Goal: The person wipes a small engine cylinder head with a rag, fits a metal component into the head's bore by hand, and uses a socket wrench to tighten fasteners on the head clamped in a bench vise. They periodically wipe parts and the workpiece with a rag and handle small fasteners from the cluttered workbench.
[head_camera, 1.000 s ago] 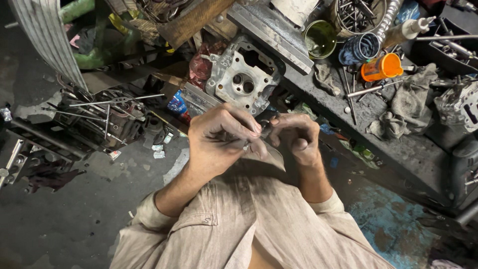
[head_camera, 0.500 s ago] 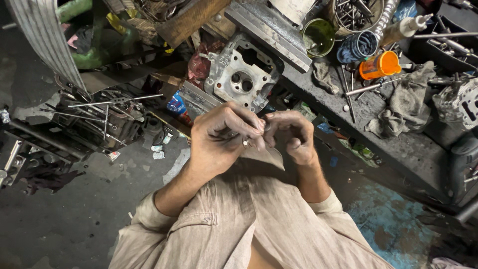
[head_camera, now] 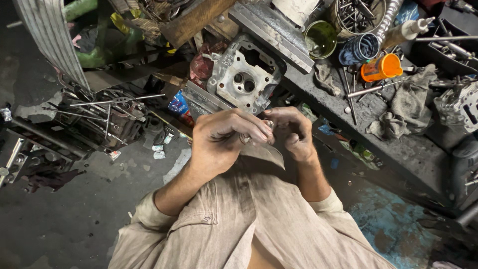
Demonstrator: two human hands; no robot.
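Both hands raised close to chest, fingers curled, knuckles up. Left hand [head_camera: 226,139] & right hand [head_camera: 291,132] pinched together on a small metal part [head_camera: 269,123] — held between fingertips, just below the cylinder head [head_camera: 244,74] at desk [head_camera: 398,149] edge.

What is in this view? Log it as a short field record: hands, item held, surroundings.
left hand: fingers closed, pinching a small metal part
right hand: curled, touching the left hand's fingertips
item held: small, greyish; kind cannot be told
just beyond the hands: grey metal engine casting with round ports
bench: dark and greasy, with an orange cup, a green can and grey rags
clothing: beige shirt
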